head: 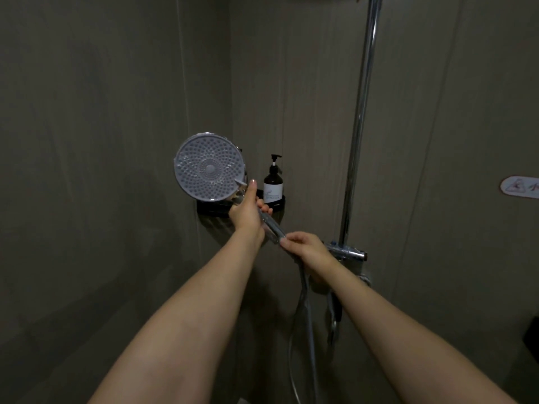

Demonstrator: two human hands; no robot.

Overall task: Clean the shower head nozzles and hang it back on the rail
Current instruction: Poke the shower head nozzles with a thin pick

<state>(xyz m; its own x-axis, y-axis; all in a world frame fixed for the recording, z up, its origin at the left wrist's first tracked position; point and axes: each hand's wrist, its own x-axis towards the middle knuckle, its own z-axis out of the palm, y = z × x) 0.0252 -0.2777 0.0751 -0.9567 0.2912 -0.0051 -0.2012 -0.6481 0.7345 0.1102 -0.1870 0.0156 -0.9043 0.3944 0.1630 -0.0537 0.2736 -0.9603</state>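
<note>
Two bare forearms reach up from the bottom edge toward the corner of a dark-panelled shower. Furthest left, the shower head (208, 169) is held up off the rail, its round nozzle face turned toward the camera and tilted slightly. The left hand (246, 211) grips the upper part of the handle just below that face, fingers curled round it, thumb lying up along the neck. Behind the head and hand, a black corner shelf (214, 209) is mounted on the wall; the head covers much of its left part. On the shelf's right side stands a dark pump bottle (273, 185) with a white label, just beside the left hand's thumb. Further right, the right hand (303, 246) pinches the bottom end of the handle where the hose (304, 310) joins; the hose drops away below. Right again, the chrome rail (360, 121) rises upright from the mixer valve (345, 252). A pale sticker (520, 190) sits on the far-right wall.
</note>
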